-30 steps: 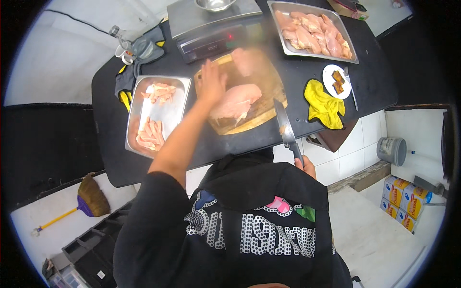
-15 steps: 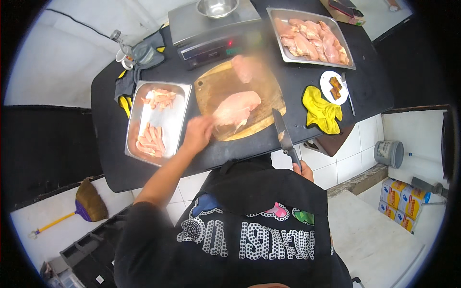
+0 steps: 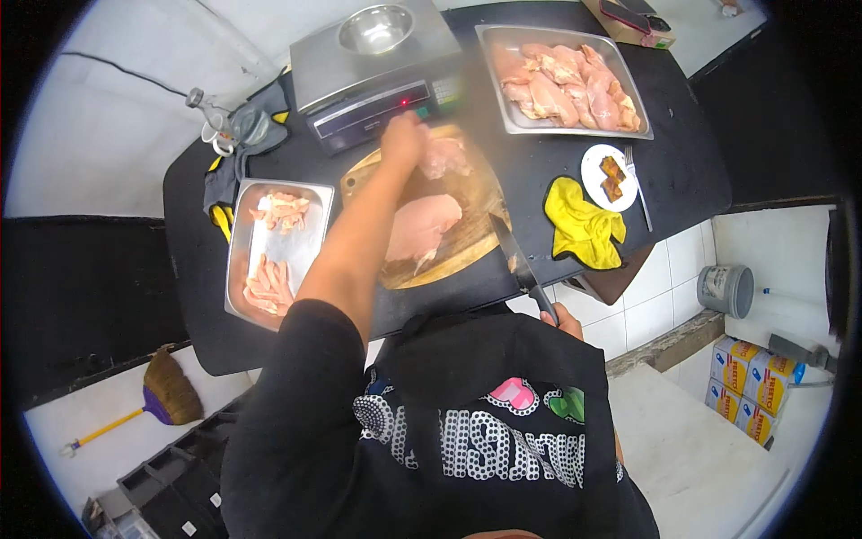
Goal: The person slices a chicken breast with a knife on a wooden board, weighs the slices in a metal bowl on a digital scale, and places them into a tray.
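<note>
**Left hand out at the far chicken piece, knife waiting in the right**

Head view: the left hand [image 3: 404, 142] reaches across the round wooden cutting board [image 3: 467, 238] to the far chicken piece [image 3: 446, 157]; motion blur hides its fingers, so I cannot tell whether it grips. Nearer the body than that hand lies a chicken breast [image 3: 422, 226]. The right hand [image 3: 564, 319] is closed around the knife [image 3: 516, 260], blade resting beside the board, probably kept clear of the reaching arm. Left of the arm, a steel tray [image 3: 241, 269] holds cut strips on the dark surface [image 3: 682, 193].
</note>
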A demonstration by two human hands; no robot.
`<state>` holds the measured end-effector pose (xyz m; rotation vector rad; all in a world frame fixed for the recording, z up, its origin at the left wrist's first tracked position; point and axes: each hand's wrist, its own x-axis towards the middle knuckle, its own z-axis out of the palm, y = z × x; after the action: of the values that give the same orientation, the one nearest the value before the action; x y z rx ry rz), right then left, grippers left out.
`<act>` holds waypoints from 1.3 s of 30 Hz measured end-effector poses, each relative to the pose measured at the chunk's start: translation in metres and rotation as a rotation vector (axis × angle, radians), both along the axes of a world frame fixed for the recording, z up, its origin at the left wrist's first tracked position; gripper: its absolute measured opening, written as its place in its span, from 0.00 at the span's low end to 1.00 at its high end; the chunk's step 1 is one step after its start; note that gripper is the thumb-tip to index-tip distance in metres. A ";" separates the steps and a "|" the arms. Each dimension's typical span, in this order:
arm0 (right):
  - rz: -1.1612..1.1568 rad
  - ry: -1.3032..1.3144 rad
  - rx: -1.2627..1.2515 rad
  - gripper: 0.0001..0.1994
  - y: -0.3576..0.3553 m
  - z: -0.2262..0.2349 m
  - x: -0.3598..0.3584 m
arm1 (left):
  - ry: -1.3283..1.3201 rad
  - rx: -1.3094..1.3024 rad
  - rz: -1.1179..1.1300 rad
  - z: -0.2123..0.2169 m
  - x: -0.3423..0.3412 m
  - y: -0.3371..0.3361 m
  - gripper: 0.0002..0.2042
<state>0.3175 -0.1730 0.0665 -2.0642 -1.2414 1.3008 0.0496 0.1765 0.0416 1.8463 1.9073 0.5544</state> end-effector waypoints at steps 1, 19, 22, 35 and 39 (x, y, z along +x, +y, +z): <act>0.012 0.001 0.015 0.12 0.005 -0.001 0.007 | 0.080 -0.050 -0.150 0.005 0.010 -0.001 0.25; 0.089 0.041 0.108 0.13 0.084 -0.010 0.050 | -0.667 -0.365 0.120 0.003 0.002 -0.011 0.05; 0.116 0.033 0.107 0.13 0.089 -0.010 0.047 | -1.014 -0.231 0.003 0.013 -0.037 -0.023 0.10; 0.223 -0.005 0.147 0.13 0.098 -0.019 0.022 | -0.019 0.043 0.057 -0.038 -0.089 -0.080 0.18; 0.246 -0.045 0.098 0.13 0.106 -0.014 0.006 | 0.277 0.406 -0.364 -0.032 -0.058 -0.072 0.16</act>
<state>0.3235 -0.0672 0.0526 -1.9287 -1.5874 1.2734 -0.0085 0.1044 0.0098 2.5789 1.6367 0.6191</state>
